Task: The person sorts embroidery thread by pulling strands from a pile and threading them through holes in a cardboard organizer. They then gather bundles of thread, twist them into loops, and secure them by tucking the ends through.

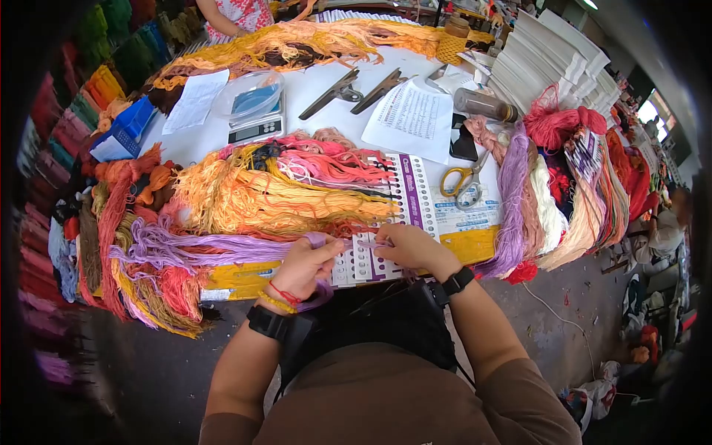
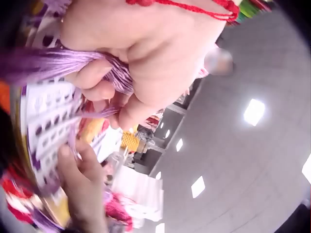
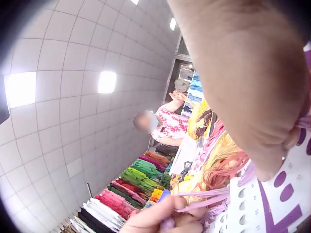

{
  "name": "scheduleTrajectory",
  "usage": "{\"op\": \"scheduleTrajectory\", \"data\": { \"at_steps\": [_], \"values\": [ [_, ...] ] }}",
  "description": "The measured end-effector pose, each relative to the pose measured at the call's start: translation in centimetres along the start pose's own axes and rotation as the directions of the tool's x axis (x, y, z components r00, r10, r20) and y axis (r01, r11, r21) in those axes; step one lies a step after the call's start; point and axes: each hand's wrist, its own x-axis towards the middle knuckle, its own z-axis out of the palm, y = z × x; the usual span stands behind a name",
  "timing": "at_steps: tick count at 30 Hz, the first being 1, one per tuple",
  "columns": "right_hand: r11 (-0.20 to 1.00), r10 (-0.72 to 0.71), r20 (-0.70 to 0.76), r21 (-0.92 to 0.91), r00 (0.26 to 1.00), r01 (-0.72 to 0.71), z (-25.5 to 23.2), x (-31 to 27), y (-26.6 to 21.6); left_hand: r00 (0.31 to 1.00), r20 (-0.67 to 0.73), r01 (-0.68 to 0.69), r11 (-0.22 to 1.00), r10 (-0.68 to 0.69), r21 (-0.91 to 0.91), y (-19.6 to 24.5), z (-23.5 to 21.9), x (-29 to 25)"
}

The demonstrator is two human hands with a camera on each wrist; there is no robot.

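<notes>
My left hand point(image 1: 300, 271) grips a lilac skein of embroidery thread point(image 2: 112, 70), its strands running between curled fingers. Loose lilac thread point(image 1: 185, 251) stretches left across the table edge. A thin lilac strand point(image 3: 206, 198) spans from the left hand to my right hand point(image 1: 415, 248), whose thumb and finger pinch it at the punched card. That white and purple card point(image 1: 357, 271), with rows of holes, lies beneath both hands at the near edge. A second punched card point(image 1: 410, 193) lies just beyond, with pink and yellow threads ending at it.
Yellow-handled scissors point(image 1: 456, 182) lie to the right on a printed sheet. Farther back are a scale point(image 1: 256, 127), two large clips point(image 1: 331, 94), paper lists and a jar point(image 1: 483, 104). Coloured skeins point(image 1: 512, 200) hang over both table ends. A person point(image 3: 170, 124) stands across the table.
</notes>
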Motion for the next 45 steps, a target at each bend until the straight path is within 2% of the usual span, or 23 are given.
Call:
{"op": "scheduleTrajectory", "data": {
  "at_steps": [1,3,5,7,9,11,16,19,23,27,29,31,33,35,36,37,38,39,40,42,43,44,45],
  "values": [
    [1.0,-0.006,-0.023,0.023,1.0,0.007,0.0,-0.1,0.0,0.988,0.154,0.052,0.984,-0.026,-0.168,0.1,0.1,-0.3],
    [0.999,-0.017,-0.044,0.042,0.999,0.019,0.3,-0.1,0.2,0.983,0.177,0.083,0.968,-0.041,-0.237,0.6,1.2,-0.8],
    [0.971,-0.016,-0.186,0.232,0.982,0.06,1.0,0.0,0.8,0.978,0.203,0.107,0.947,-0.046,-0.304,0.5,2.2,-0.5],
    [0.975,-0.055,-0.205,0.2,0.977,0.096,0.6,-1.3,-1.3,0.979,0.126,0.192,0.924,-0.159,-0.33,-0.3,2.6,0.2],
    [0.976,-0.075,-0.219,0.183,0.973,0.116,0.8,-2.0,-2.9,0.956,0.222,0.262,0.899,-0.192,-0.351,-0.5,2.6,0.3],
    [0.958,-0.181,-0.266,0.17,0.947,0.231,0.8,-1.9,-3.5,0.979,0.115,0.196,0.941,-0.17,-0.277,-0.8,3.3,0.5],
    [0.983,-0.154,-0.389,-0.153,0.908,0.102,3.5,0.4,-0.3,0.975,-0.212,0.026,0.977,-0.072,-0.211,-1.2,3.1,-0.9],
    [0.981,-0.113,-0.376,-0.188,0.92,0.043,3.9,0.5,-0.4,0.968,-0.247,-0.054,0.92,-0.047,-0.388,-2.7,0.9,-2.0],
    [0.972,-0.093,-0.376,-0.234,0.922,0.003,4.1,0.7,-0.4,0.943,-0.292,-0.063,0.774,-0.161,-0.63,-1.0,-0.8,-4.2],
    [0.974,-0.087,-0.383,-0.228,0.92,-0.003,4.1,0.7,-0.4,0.955,-0.297,-0.191,0.808,0.022,-0.557,0.1,-5.2,-7.3],
    [0.972,-0.06,-0.382,-0.232,0.922,-0.033,4.2,0.7,-0.6,0.908,-0.419,-0.244,0.811,-0.001,-0.531,2.5,-7.3,-8.8],
    [0.972,-0.064,-0.383,-0.231,0.922,-0.029,4.2,0.8,-0.6,0.825,-0.548,-0.357,0.879,0.138,-0.315,5.3,-10.8,-9.8],
    [0.972,-0.079,-0.378,-0.236,0.922,-0.013,4.1,0.8,-0.7,0.557,-0.777,-0.526,0.849,0.295,-0.054,9.4,-14.6,-9.5],
    [0.971,-0.014,-0.349,-0.227,0.937,-0.07,4.0,0.9,-1.0,0.53,-0.791,-0.567,0.821,0.305,-0.063,14.7,-18.6,-11.1],
    [0.974,-0.03,-0.371,-0.218,0.928,-0.056,4.2,1.1,-0.7,0.419,-0.648,-0.434,0.767,0.636,0.472,15.5,-23.5,-12.6],
    [0.974,-0.037,-0.376,-0.219,0.926,-0.05,4.2,1.1,-0.7,0.388,-0.345,-0.214,0.448,0.855,0.868,16.1,-27.9,-14.0],
    [0.976,-0.037,-0.372,-0.212,0.928,-0.046,4.1,1.0,-0.6,0.308,-0.617,-0.379,0.688,0.724,0.619,17.2,-29.8,-15.1],
    [0.978,-0.036,-0.371,-0.203,0.928,-0.043,3.9,1.0,-0.6,0.285,-0.821,-0.546,0.788,0.495,0.286,18.4,-30.4,-15.9],
    [0.979,-0.036,-0.379,-0.2,0.925,-0.044,3.7,0.9,-0.6,0.242,-0.831,-0.502,0.798,0.5,0.334,18.0,-28.8,-16.4],
    [0.996,0.025,-0.383,-0.075,0.923,-0.058,3.6,0.7,-1.1,0.37,-0.766,-0.323,0.846,0.526,0.425,15.2,-25.1,-16.4],
    [0.996,0.016,-0.38,-0.073,0.925,-0.048,3.7,0.6,-1.8,0.584,-0.703,-0.365,0.905,0.406,0.219,13.3,-22.6,-16.1],
    [0.994,0.008,-0.383,0.105,0.924,0.035,3.7,0.3,-2.8,0.844,-0.495,-0.287,0.953,0.204,-0.096,11.1,-21.2,-15.3],
    [0.953,0.003,-0.381,0.281,0.925,0.112,3.9,-0.2,-3.8,0.813,-0.545,-0.244,0.97,0.206,0.003,9.6,-14.4,-13.6]
  ]
}}
